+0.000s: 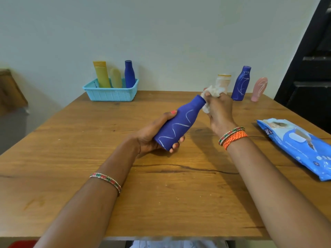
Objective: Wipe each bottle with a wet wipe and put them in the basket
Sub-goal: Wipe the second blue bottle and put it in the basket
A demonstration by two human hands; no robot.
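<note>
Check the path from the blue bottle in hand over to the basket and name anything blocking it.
Nothing visible blocks it. The blue bottle is held above bare table, and the basket sits far left with open room at its front beside three bottles already inside.

Single head-worn wide view, looking forward and down from close over my forearms; wooden table (pixel 75 154) fills frame, wall (pixel 161 33) at 12 o'clock.

1. The basket (pixel 110 94) holds three bottles at its back – its front part stays open.
2. The table (pixel 71 140) lies bare between hands and basket.
3. The wipes pack (pixel 297 145) blocks the right edge.
</note>
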